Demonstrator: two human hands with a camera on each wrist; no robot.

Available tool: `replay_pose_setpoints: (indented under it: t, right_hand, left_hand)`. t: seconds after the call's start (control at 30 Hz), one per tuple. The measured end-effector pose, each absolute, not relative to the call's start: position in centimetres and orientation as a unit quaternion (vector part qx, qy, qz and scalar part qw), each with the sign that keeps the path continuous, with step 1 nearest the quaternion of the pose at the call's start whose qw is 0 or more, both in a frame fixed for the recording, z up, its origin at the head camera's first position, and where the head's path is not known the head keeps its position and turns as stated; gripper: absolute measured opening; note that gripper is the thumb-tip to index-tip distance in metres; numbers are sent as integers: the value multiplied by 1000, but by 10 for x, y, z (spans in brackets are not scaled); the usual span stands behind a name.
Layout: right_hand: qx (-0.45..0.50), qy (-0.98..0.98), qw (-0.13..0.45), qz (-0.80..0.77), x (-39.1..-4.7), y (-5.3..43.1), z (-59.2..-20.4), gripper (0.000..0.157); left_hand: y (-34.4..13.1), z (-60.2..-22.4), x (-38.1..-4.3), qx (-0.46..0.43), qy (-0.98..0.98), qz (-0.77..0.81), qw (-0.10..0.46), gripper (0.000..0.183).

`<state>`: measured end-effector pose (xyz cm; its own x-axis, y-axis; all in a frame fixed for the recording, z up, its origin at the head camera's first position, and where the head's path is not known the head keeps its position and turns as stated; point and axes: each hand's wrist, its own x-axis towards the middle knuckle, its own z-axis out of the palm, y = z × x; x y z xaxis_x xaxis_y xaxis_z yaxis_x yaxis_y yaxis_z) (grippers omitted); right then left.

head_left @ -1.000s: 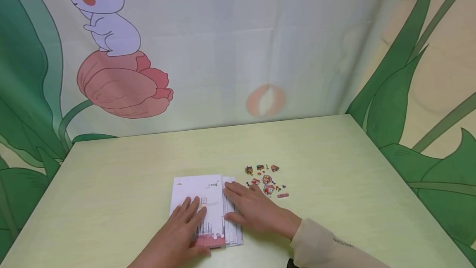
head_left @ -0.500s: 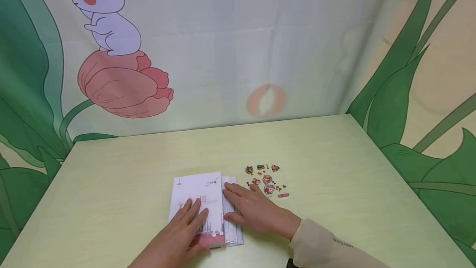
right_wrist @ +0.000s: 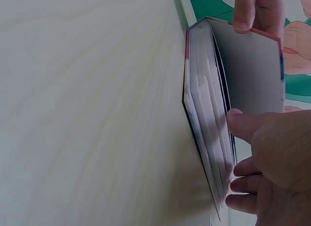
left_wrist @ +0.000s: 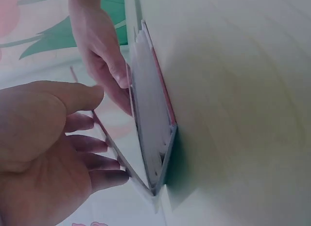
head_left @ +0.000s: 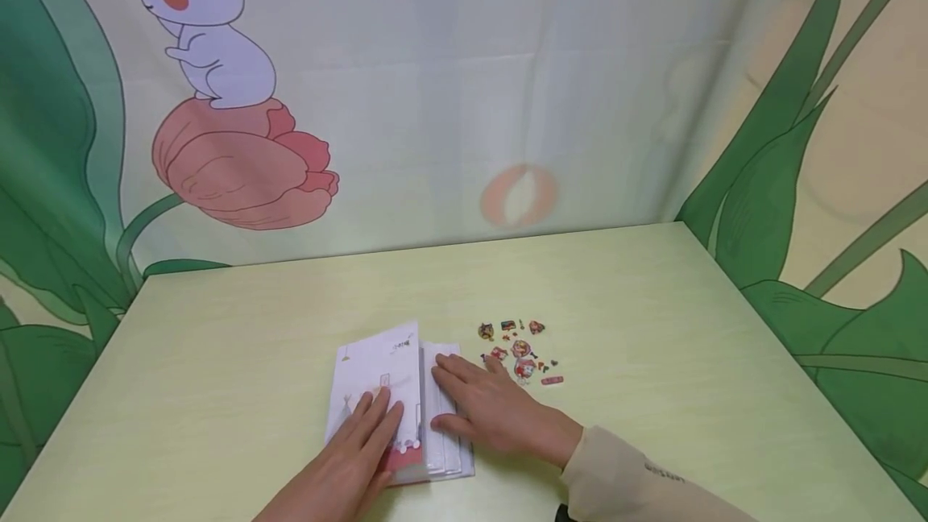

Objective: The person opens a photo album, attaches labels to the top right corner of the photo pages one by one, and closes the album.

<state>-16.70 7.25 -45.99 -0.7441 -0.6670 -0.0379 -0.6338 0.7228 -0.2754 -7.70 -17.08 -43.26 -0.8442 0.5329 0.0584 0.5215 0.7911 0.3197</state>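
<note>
One book is lying at the near middle of the table, its front cover standing partly lifted. Two hands are touching it: the left hand is holding the cover lightly between straight fingers and thumb; the right hand is resting on the pages, fingers extended, gripping nothing. One sticker sheet is lying to the far right of the book.

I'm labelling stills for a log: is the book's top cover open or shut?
Partly open: the cover stands tilted up off the pages, leaving a wedge-shaped gap that both wrist views show.
</note>
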Motion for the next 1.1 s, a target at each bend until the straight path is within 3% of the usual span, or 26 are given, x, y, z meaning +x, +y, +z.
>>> replay_pose_setpoints:
  t: [0.17, 0.63, 0.8, 0.93, 1.1]
  right_hand:
    - [-350, 926, 70, -121, -166, 69, -459, 72]
    - [-369, 918, 57, -136, -165, 66, -457, 70]
    - [-381, 914, 59, -130, -165, 64, -457, 69]
    - [-378, 917, 66, -111, -164, 63, -459, 70]
    - [-379, 918, 66, -97, -162, 62, -459, 74]
  left_hand:
    - [-168, -425, -74, 265, 947, 182, -6, 76]
    - [-171, -407, -73, 176, 962, 195, 73, 85]
    - [-173, -406, -73, 172, 962, 199, 74, 86]
    - [-176, -414, -70, 200, 957, 210, 11, 87]
    - [-183, -426, -65, 225, 944, 212, -116, 88]
